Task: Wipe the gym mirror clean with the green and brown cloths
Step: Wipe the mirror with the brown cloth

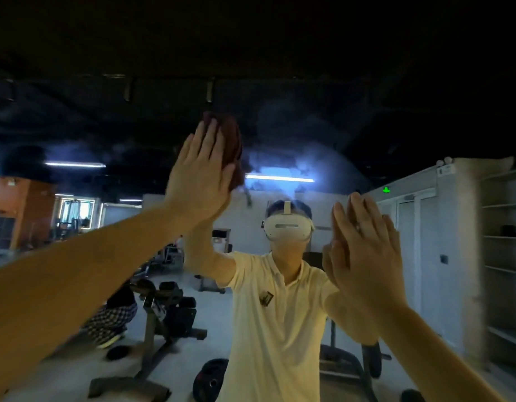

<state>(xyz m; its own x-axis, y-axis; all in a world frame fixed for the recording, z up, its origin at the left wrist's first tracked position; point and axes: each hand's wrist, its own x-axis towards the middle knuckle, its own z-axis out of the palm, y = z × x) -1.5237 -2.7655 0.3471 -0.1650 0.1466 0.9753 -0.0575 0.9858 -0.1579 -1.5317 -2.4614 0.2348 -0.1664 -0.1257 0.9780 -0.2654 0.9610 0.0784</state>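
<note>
Two grips up on the gym mirror right now. So the left grip is flat, fingers straight, pressing the brown cloth onto the glass rather than clutching it; the wad pokes out up and right of that grip. Meanwhile the right grip sits lower, well right of the brown cloth, also flat, holding nothing I can see. No green cloth in sight, so I'd guess the left does the next swipe.

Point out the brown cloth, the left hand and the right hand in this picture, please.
brown cloth (233, 143): head view, on the fabric showing beside the fingers.
left hand (197, 172): head view, on the back of the hand, over the cloth.
right hand (367, 256): head view, on the back of the hand, fingers straight.
</note>
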